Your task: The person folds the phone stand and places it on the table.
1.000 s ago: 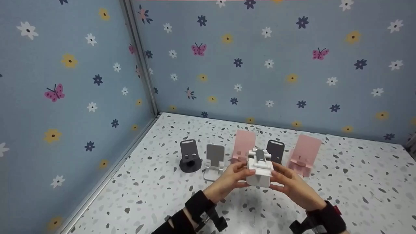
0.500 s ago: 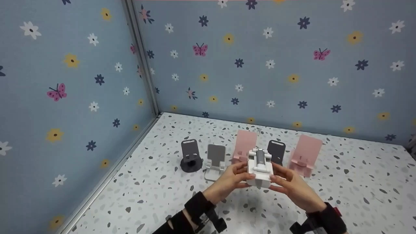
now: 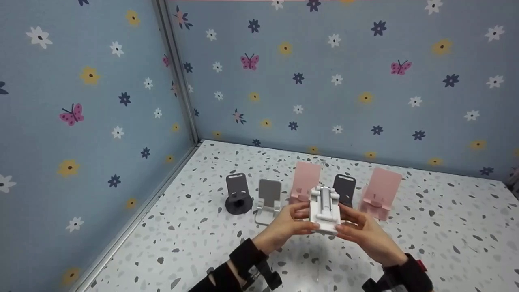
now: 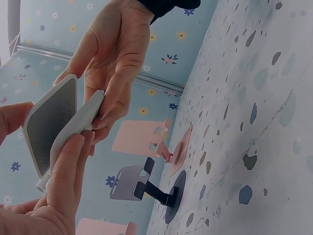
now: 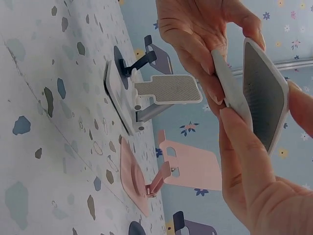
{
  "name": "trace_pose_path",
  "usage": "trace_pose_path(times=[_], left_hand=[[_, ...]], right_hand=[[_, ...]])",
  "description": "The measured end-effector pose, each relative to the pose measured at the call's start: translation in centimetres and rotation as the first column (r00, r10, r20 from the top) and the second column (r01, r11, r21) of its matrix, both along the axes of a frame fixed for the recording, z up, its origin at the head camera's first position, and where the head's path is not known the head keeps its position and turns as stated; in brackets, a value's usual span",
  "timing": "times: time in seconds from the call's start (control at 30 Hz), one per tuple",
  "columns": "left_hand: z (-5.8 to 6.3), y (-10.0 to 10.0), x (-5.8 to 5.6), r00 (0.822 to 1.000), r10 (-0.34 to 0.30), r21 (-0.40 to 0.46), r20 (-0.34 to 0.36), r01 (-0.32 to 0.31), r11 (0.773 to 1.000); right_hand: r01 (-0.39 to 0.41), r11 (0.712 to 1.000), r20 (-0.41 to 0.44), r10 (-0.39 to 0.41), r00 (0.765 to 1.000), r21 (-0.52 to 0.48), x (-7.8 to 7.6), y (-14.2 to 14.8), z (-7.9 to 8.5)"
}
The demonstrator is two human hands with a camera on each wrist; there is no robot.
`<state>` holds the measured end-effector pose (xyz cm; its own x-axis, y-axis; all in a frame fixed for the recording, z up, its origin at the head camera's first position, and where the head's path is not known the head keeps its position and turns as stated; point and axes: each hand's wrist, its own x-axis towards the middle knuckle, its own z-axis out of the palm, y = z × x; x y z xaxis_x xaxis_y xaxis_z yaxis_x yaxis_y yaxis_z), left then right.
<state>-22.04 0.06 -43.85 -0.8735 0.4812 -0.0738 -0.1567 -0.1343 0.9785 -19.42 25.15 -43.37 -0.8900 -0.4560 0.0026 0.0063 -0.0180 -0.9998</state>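
Note:
A white folding phone stand (image 3: 325, 213) is held up above the table between both hands. My left hand (image 3: 287, 226) grips its left side, thumb on the near edge and fingers beneath. The right hand (image 3: 365, 234) grips its right side in much the same way. In the left wrist view, the stand's panel with a grey pad (image 4: 51, 120) lies at a narrow angle to its white base (image 4: 78, 122). The same narrow gap between the base (image 5: 232, 88) and the padded panel (image 5: 266, 98) shows in the right wrist view.
Behind the hands stand a dark round-based phone stand (image 3: 237, 192), a white-and-grey one (image 3: 270, 194), a pink one (image 3: 305, 180), a dark one (image 3: 344, 187) and another pink one (image 3: 381, 190). Flowered panels (image 3: 336, 101) border the speckled table (image 3: 182, 243) at the back and left.
The held phone stand has folded further, its near parts coming closer together and its hinged arm now lying flatter. Both hands keep hold of it in nearly the same place.

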Motion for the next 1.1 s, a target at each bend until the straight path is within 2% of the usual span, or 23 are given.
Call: trace_pose_path(times=[0.2,0.43,0.83,0.97,1.1], left_hand=[[-0.4,0.0,-0.1,1.000,-0.026,0.012,-0.018,0.026,1.000],[-0.5,0.2,0.0,0.999,-0.028,0.009,-0.024,0.028,1.000],[-0.3,0.4,0.2,0.999,-0.019,0.021,-0.040,0.020,1.000],[0.0,0.4,0.2,0.997,-0.047,-0.018,-0.065,0.046,0.999],[0.5,0.0,0.4,0.985,-0.089,-0.138,-0.150,0.068,0.988]], right_hand=[[0.011,1.000,-0.013,-0.010,1.000,0.028,0.1,0.0,-0.2],[0.067,0.996,-0.019,-0.066,0.998,0.061,0.5,-0.2,-0.3],[0.050,0.999,0.011,-0.050,0.999,-0.008,0.6,0.0,-0.5],[0.038,0.999,0.035,-0.037,0.999,-0.033,0.6,0.2,-0.6],[0.018,0.998,0.046,-0.015,0.999,-0.062,0.7,0.7,-0.6]])
